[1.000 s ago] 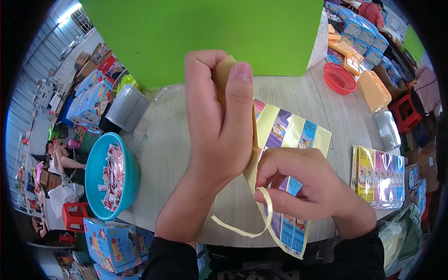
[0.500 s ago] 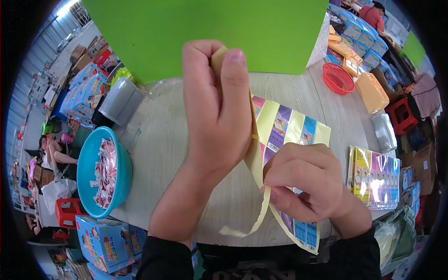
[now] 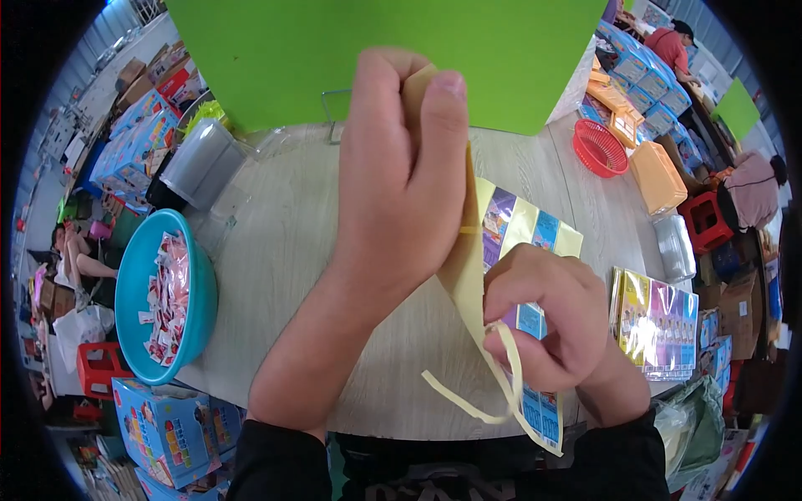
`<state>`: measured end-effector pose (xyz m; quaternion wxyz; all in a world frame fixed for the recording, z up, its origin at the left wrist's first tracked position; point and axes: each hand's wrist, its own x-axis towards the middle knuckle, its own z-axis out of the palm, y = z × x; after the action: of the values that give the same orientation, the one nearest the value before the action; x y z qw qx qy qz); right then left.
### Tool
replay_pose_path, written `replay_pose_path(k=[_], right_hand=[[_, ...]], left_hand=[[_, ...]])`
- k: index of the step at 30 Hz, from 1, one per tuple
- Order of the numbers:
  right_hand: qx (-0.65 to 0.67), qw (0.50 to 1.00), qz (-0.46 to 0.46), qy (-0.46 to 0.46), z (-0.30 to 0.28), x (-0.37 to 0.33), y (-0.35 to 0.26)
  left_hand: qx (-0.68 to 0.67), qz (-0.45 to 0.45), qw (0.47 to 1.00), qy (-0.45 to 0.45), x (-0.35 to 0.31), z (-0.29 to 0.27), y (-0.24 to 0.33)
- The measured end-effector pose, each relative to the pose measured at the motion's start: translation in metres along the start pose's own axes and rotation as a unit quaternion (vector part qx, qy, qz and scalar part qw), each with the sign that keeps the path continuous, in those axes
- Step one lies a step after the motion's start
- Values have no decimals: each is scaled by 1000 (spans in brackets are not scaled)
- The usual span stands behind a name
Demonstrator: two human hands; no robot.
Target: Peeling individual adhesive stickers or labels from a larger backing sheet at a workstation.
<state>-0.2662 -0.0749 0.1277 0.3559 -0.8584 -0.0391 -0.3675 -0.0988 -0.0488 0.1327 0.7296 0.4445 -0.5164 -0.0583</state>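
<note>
My left hand (image 3: 401, 179) is closed on a pale yellow-backed sheet of printed labels, its thumb pressing the folded upper edge. The label sheet (image 3: 547, 225) slopes down to the right, with purple and blue panels parted by pale yellow bands. At its near edge my right hand (image 3: 555, 305) is closed, thumb and forefinger pinching a narrow pale yellow strip (image 3: 455, 399). The strip's loose end curls down over the table toward me. Part of the sheet is hidden behind both hands.
A teal basin (image 3: 205, 292) with small packets stands left on the table (image 3: 292, 209). Beyond is a green board (image 3: 376, 33). On the right lie a stack of printed sheets (image 3: 656, 321), a clear plastic package (image 3: 675, 249), an orange box (image 3: 658, 177) and a red basket (image 3: 600, 149).
The whole view has shifted a little. My right hand has turned, and the strip now loops over its fingers, its loose end swung higher. Both hands keep their hold.
</note>
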Motion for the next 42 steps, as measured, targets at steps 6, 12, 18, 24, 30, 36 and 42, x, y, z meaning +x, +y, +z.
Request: replay_pose_path(k=[6, 12, 18, 24, 30, 36, 42], right_hand=[[103, 986, 114, -70, -5, -1, -1], [68, 995, 52, -49, -3, 0, 2], [-13, 997, -75, 9, 5, -5, 9], [-19, 998, -60, 8, 3, -3, 10], [85, 994, 28, -65, -1, 1, 9], [92, 993, -15, -75, 0, -1, 13], [16, 994, -102, -43, 1, -6, 20]], left_hand=[[99, 19, 994, -32, 1, -1, -7], [124, 19, 991, -36, 1, -1, -7], [122, 6, 992, -29, -1, 0, -7], [-31, -10, 999, -33, 0, -2, -3], [-5, -41, 999, -9, -2, -6, -4], [31, -56, 998, 10, -3, -1, 2], [48, -55, 997, 16, -4, -8, 2]])
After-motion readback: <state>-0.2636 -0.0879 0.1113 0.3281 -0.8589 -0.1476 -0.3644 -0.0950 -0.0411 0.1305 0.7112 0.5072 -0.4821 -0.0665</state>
